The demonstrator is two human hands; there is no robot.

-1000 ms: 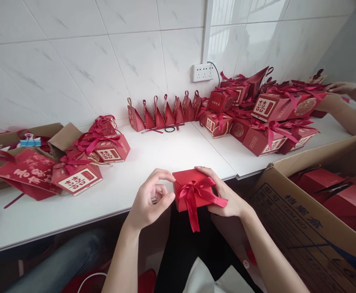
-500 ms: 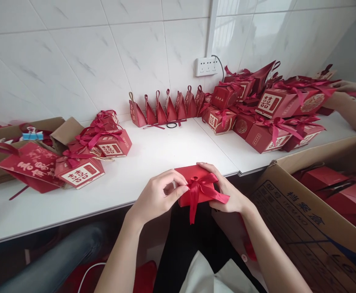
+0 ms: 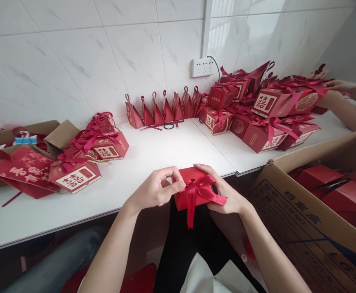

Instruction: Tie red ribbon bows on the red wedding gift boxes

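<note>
A red gift box (image 3: 182, 199) is held above my lap, just in front of the white table's edge. Its top carries a shiny red ribbon (image 3: 192, 207) tied in a bow, with one tail hanging down the front. My left hand (image 3: 158, 187) pinches the bow's left loop between thumb and fingertips. Around the box's right side wraps my right hand (image 3: 227, 191), fingers over the back edge and thumb side near the front; part of its grip is hidden behind the box and ribbon.
Ribboned red boxes (image 3: 263, 136) are piled at the back right, where another person's hand (image 3: 343, 91) reaches in. Several small triangular boxes (image 3: 165, 112) line the wall. More boxes (image 3: 77, 175) stand left. A cardboard carton (image 3: 284, 219) of red boxes sits at my right.
My left hand has drawn slightly left, still pinching the ribbon loop. My right hand keeps its hold on the box. The view has shifted a little.
</note>
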